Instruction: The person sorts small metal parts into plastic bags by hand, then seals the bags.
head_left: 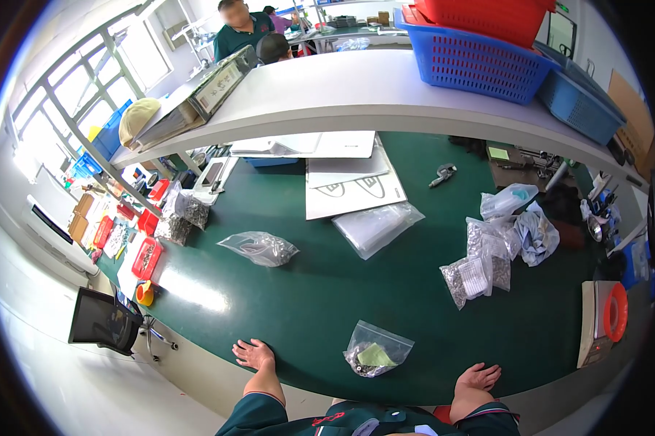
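My left hand point(254, 354) rests on the near edge of the green table point(327, 301), fingers spread and nothing held. At the right, my right hand point(480, 376) lies at the same edge with its fingers loosely stretched out, also without anything in it. Between them, closer to the middle, is a clear zip bag point(365, 369) with small metal parts and a green paper slip point(376, 354) inside. Neither hand touches it. Farther off lies another clear bag point(262, 249) holding some metal parts.
Bags of small metal parts point(454, 283) are heaped at the right, near a scale point(595, 327) with a red tray. Flat empty bags point(378, 225) lie by papers. A shelf point(327, 91) carrying baskets point(480, 65) spans the back. Red bins point(147, 259) stand left; people are beyond.
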`<act>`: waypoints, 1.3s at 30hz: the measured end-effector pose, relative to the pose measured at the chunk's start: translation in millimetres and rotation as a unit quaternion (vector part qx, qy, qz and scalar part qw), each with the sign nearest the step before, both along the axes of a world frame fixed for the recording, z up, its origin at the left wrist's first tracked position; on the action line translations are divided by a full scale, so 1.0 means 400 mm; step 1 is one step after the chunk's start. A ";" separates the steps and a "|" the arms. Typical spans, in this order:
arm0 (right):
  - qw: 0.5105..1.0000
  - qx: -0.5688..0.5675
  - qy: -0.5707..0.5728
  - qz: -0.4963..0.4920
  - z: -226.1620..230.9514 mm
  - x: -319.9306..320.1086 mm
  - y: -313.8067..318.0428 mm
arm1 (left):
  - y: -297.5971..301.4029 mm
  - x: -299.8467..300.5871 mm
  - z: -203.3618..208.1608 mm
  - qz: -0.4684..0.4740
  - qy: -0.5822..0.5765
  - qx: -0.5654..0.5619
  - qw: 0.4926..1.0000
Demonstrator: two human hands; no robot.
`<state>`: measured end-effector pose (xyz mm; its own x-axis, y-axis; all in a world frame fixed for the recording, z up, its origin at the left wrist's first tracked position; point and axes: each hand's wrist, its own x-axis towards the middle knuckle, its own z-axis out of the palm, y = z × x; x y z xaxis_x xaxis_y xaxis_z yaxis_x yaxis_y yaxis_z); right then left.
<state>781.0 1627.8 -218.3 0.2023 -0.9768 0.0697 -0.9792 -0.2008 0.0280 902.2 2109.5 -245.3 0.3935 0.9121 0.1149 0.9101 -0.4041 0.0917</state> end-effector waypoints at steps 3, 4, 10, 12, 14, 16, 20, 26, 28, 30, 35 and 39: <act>1.000 -0.001 -0.005 0.002 0.005 0.002 0.001 | -0.004 0.000 0.007 0.003 -0.001 -0.006 1.000; 1.000 -0.001 -0.006 0.002 0.007 0.004 0.002 | -0.003 0.000 0.006 0.003 0.000 -0.004 1.000; 1.000 -0.002 -0.013 0.007 0.004 0.003 0.000 | 0.002 0.000 -0.005 0.001 0.003 0.002 1.000; 1.000 -0.002 -0.016 0.009 0.005 0.004 0.000 | 0.005 -0.001 -0.011 0.001 0.002 0.003 1.000; 1.000 -0.003 -0.018 0.011 0.007 0.004 0.001 | 0.010 -0.001 -0.018 -0.004 -0.003 0.012 1.000; 1.000 -0.004 -0.021 0.012 0.009 0.006 0.003 | 0.010 -0.001 -0.020 -0.003 -0.001 0.012 1.000; 1.000 -0.004 -0.027 0.013 -0.016 -0.004 -0.001 | 0.011 -0.001 -0.022 0.001 0.000 0.013 1.000; 0.999 -0.006 -0.037 0.019 -0.035 -0.008 -0.004 | 0.003 -0.002 -0.006 0.004 0.003 -0.001 1.000; 0.999 -0.008 -0.039 0.022 -0.015 -0.002 -0.001 | 0.003 -0.002 -0.007 0.003 0.002 0.000 1.000; 0.999 -0.009 -0.041 0.025 0.004 0.003 0.002 | 0.003 -0.001 -0.005 0.001 0.001 0.001 1.000; 0.998 -0.014 -0.043 0.032 0.010 0.004 0.003 | -0.001 0.000 0.001 -0.002 -0.002 -0.004 1.000; 0.998 -0.015 -0.051 0.039 -0.004 0.000 0.000 | -0.002 -0.002 0.006 0.004 0.000 -0.011 1.000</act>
<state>781.1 1628.0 -219.9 0.2682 -0.9554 0.1234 -0.9587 -0.2774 -0.0635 901.6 2108.8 -243.0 0.3855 0.9177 0.0957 0.9135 -0.3942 0.1006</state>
